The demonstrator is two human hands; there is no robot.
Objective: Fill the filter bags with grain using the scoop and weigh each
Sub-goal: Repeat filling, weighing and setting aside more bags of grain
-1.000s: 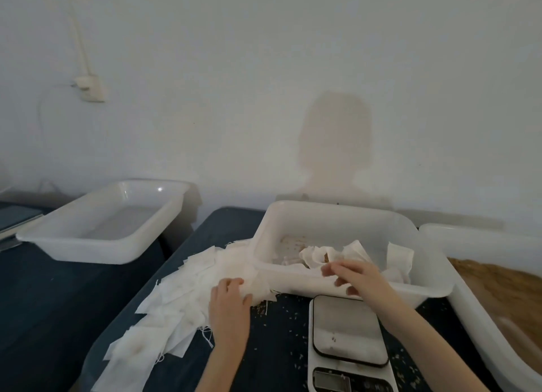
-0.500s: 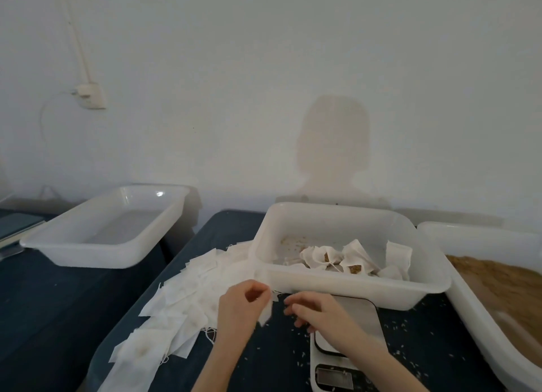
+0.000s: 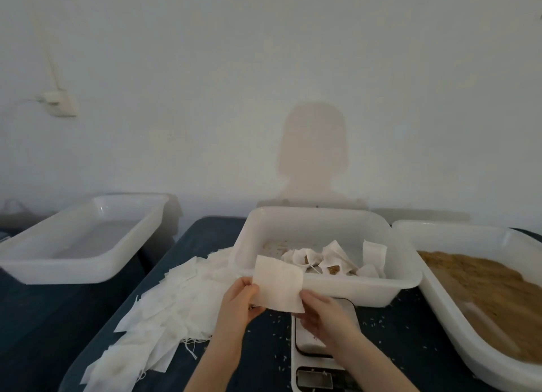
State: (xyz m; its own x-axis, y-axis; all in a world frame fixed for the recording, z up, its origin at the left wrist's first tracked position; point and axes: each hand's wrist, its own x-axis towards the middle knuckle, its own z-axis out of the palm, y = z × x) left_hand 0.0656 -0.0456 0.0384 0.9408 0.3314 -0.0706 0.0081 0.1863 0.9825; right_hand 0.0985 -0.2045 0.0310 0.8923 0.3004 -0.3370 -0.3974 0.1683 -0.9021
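At far left an empty tub (image 3: 79, 245) sits apart; nearer, loose bags (image 3: 164, 312) fan across the table. My left hand (image 3: 239, 303) and right hand (image 3: 322, 312) each pinch a lower corner of one bag (image 3: 278, 283) above the scale (image 3: 316, 356). It looks feather-light, limp and tearable, so I'd grip its open edge gently. Grain (image 3: 487, 292) waits at right.

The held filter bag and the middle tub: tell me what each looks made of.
Filter bag, pinched between the left hand and right hand: likely thin non-woven fabric or filter paper, matte white, flat and slightly translucent.
Middle tub: apparently moulded plastic, milky white, smooth, semi-gloss, with rounded corners and a rolled rim.
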